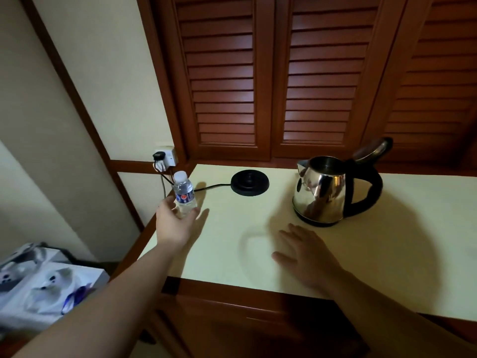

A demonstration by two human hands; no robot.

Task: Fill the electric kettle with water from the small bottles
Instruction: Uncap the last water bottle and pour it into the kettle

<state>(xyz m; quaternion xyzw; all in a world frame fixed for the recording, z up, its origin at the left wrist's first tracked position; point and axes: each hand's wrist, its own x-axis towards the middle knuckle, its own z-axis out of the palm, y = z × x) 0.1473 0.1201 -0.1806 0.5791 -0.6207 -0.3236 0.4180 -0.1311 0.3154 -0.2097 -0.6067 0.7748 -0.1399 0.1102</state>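
Head view: left hand (178,223) curled round the base of a small water bottle (183,193), capped and upright at the bench (232,254) corner, well left of the steel kettle (333,189). Kettle lid tipped open, off its black base (249,182), which lies between bottle and kettle. Right hand (307,257) hovering near the kettle's front, fingers (291,233) straight, slightly spread, holding nothing.

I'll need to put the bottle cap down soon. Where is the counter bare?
Bare patches on the counter: between the black base and the kettle; the front strip between the left hand and right hand; right of the kettle. Tightest is the left corner, with the bottle and the cord.
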